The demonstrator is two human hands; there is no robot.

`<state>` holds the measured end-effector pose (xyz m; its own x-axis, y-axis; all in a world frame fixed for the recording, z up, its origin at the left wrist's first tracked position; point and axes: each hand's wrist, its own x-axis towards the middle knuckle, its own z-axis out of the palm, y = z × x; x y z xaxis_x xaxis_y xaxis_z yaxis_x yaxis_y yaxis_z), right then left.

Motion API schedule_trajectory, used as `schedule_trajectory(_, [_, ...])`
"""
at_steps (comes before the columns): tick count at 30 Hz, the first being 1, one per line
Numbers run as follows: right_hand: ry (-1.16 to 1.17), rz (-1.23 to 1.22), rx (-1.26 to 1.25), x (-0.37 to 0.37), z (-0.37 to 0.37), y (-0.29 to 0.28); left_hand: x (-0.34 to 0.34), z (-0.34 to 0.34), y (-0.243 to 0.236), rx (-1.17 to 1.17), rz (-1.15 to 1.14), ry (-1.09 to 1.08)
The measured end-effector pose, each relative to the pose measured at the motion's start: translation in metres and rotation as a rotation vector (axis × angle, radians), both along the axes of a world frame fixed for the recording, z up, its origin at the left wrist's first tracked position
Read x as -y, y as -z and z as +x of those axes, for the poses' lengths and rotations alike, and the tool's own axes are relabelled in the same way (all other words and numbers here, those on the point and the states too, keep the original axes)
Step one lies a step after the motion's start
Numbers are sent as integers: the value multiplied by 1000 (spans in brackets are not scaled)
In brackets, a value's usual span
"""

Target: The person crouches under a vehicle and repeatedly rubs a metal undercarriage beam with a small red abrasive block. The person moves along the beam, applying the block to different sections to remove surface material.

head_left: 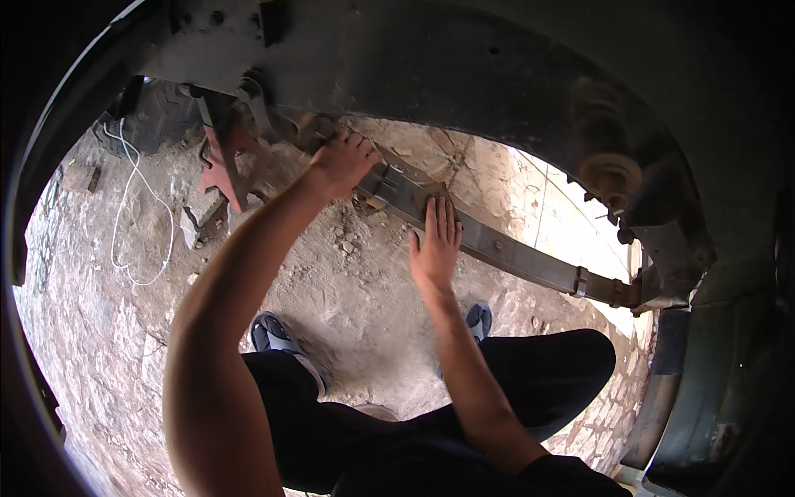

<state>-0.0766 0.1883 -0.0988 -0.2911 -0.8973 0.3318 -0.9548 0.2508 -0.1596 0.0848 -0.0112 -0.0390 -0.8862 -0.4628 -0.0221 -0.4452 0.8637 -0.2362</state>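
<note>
A dark steel leaf spring (522,253) runs slantwise beneath the vehicle's black frame rail (389,62), from upper left to lower right. My left hand (341,164) lies over the spring near its upper left end, fingers curled across its far edge; the palm side is hidden. Farther right, my right hand (436,248) rests with straight fingers and spread thumb against the spring's near side, beside its middle. Clamps (581,282) band the leaves. At the right end, the spring meets a bracket (662,286) on the frame.
A red jack stand (224,170) stands at the left, next to a stone block (201,214). White cable (171,224) loops over the dirt ground (348,290). Behind lies a dark tire (157,116). A rusty bump stop (611,174) hangs from the frame.
</note>
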Motion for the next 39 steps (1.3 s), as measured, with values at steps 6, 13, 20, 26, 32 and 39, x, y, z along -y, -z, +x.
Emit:
schedule_trajectory(6, [53, -35, 9, 20, 34, -8, -3, 3, 0, -15, 20, -12])
schedule_trajectory(13, [2, -42, 8, 9, 3, -6, 0, 4, 0, -121, 89, 27])
schedule_trajectory(20, [176, -212, 400, -11, -67, -14, -1, 4, 2, -70, 70, 19])
schedule_trajectory(26, [-122, 7, -92, -8, -10, -11, -5, -3, -1, -38, 24, 16])
schedule_trajectory(32, [-144, -7, -9, -1, -10, -9, 2, 3, 3, -65, 26, 10])
schedule_trajectory(39, [-149, -128, -65, -9, -15, 1, 1, 6, 3, -57, 36, 21])
